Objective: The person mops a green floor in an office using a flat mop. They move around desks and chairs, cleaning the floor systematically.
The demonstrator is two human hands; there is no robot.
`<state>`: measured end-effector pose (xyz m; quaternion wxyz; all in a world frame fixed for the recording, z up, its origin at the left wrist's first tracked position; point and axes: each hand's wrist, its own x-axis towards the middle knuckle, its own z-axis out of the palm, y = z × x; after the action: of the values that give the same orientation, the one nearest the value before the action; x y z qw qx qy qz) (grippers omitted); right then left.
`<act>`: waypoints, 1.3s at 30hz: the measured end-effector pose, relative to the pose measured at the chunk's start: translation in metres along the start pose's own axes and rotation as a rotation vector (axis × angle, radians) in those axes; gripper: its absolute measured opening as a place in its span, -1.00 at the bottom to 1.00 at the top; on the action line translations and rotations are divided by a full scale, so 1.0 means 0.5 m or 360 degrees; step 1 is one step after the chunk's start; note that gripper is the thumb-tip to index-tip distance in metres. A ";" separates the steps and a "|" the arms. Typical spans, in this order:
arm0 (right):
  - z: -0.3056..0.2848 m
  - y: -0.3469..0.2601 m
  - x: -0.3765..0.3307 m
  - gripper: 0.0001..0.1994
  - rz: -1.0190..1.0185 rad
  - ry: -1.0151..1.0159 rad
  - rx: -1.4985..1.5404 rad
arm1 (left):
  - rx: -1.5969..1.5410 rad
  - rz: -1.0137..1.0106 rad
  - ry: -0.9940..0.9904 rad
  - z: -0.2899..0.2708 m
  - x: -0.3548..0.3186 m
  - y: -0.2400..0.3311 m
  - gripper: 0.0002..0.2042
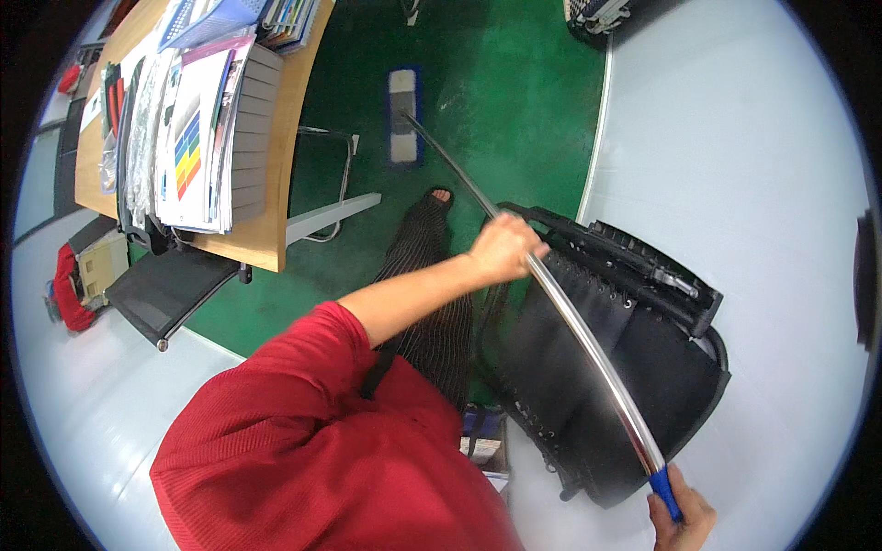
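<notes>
The mop pole [588, 340] is a long shiny metal tube with a blue grip at its near end and a flat grey mop head [402, 115], edged in blue, at its far end. It runs slantwise from the lower right, across a black chair part, up to the green floor [514, 101], where the mop head lies flat.

Nearest, at the lower right edge, the right hand [682, 519] is closed around the blue grip. Above it the pole crosses the black chair part [634, 367], a padded piece with a ribbed plastic frame along its upper edge, which lies on the pale floor [772, 184] and just reaches the green floor's border.

Farther up, the left hand [503, 248] is wrapped tightly around the middle of the pole, its bare forearm stretched out from a red sleeve [294, 432]. A foot in a dark striped trouser leg [424, 248] stands on the green floor just beside that hand.

The pale floor to the right is open. To the left, a wooden desk [271, 211] with a curved edge borders the green strip and carries stacked papers [197, 138]; a black chair seat [165, 285] sits under its near corner. The mop head lies well apart from the desk, with bare green floor around it.
</notes>
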<state>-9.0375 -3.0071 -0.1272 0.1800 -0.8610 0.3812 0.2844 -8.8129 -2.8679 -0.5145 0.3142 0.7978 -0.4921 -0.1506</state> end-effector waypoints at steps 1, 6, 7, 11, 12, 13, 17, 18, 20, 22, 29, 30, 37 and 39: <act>0.010 -0.017 0.021 -0.62 -0.0104 0.0071 -0.0151 | 0.0017 -0.0045 0.0120 -0.015 -0.003 -0.028 -0.74; 0.054 -0.095 0.136 -0.61 -0.0473 0.0361 -0.0472 | 0.0145 -0.0271 0.0542 -0.032 0.001 -0.168 -0.69; 0.067 -0.098 0.159 -0.60 -0.0496 0.0391 -0.0515 | 0.0180 -0.0346 0.0506 -0.040 0.007 -0.180 -0.69; 0.134 -0.101 0.277 -0.58 -0.0700 0.0491 -0.0472 | 0.0259 -0.0479 0.0448 -0.036 -0.009 -0.268 -0.70; 0.151 -0.103 0.297 -0.58 -0.0696 0.0488 -0.0470 | 0.0297 -0.0541 0.0386 -0.031 -0.008 -0.286 -0.71; 0.172 -0.106 0.319 -0.61 -0.0700 0.0474 -0.0394 | 0.0336 -0.0604 0.0323 -0.031 -0.009 -0.309 -0.72; 0.191 -0.143 0.405 -0.61 -0.0775 0.0346 -0.0287 | 0.0386 -0.0698 0.0143 -0.054 -0.007 -0.397 -0.73; 0.190 -0.160 0.428 -0.61 -0.0794 0.0360 -0.0295 | 0.0400 -0.0685 0.0115 -0.064 0.000 -0.424 -0.73; 0.185 -0.185 0.463 -0.60 -0.0854 0.0373 -0.0330 | 0.0520 -0.0735 0.0079 -0.085 0.006 -0.457 -0.73; 0.173 -0.204 0.466 -0.57 -0.0887 0.0466 -0.0393 | 0.0511 -0.0800 0.0059 -0.116 0.036 -0.455 -0.72; 0.140 -0.166 0.293 -0.55 -0.0633 0.0397 -0.0457 | 0.0333 -0.0692 0.0067 -0.077 0.002 -0.341 -0.80; 0.135 -0.148 0.249 -0.54 -0.0560 0.0400 -0.0470 | 0.0328 -0.0642 0.0122 -0.055 -0.009 -0.304 -0.81; 0.088 -0.086 -0.156 -0.63 0.0300 0.0163 -0.0485 | -0.0066 -0.0209 -0.0380 0.022 -0.033 0.057 -0.84; 0.069 -0.093 -0.226 -0.63 0.0360 0.0171 -0.0430 | -0.0159 -0.0149 -0.0533 0.026 -0.032 0.129 -0.82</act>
<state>-9.0763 -2.8963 -0.0787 0.0090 -0.8430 0.4431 0.3049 -8.8721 -2.8792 -0.4835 0.2596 0.7671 -0.4917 -0.3201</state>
